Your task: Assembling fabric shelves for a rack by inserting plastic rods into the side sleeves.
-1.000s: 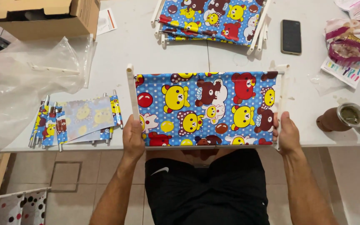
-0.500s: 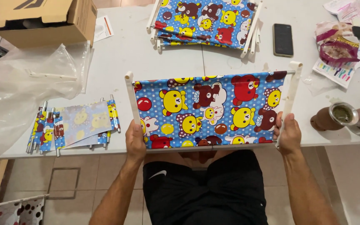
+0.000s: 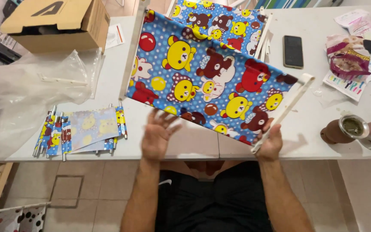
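A blue cartoon-bear fabric panel (image 3: pixel 207 77) stretched between two white bars is tilted up over the white table (image 3: pixel 108 99). My right hand (image 3: pixel 270 139) grips the lower end of its right white bar (image 3: pixel 286 109). The left white bar (image 3: pixel 132 47) points away toward the table's far side. My left hand (image 3: pixel 157 133) is open, fingers spread, just below the panel's lower edge and not holding it.
A stack of similar fabric panels (image 3: pixel 220 19) lies at the back. Folded fabric pieces with metal rods (image 3: pixel 80 131) lie left, beside a clear plastic bag (image 3: pixel 26 92) and a cardboard box (image 3: pixel 56 23). A black phone (image 3: pixel 293 51), snack wrapper (image 3: pixel 348 53) and brown cup (image 3: pixel 344 129) are right.
The panel swung up and turned, its left side lifting far from the table edge. My left hand let go of the left bar and opened. The right hand kept its grip.
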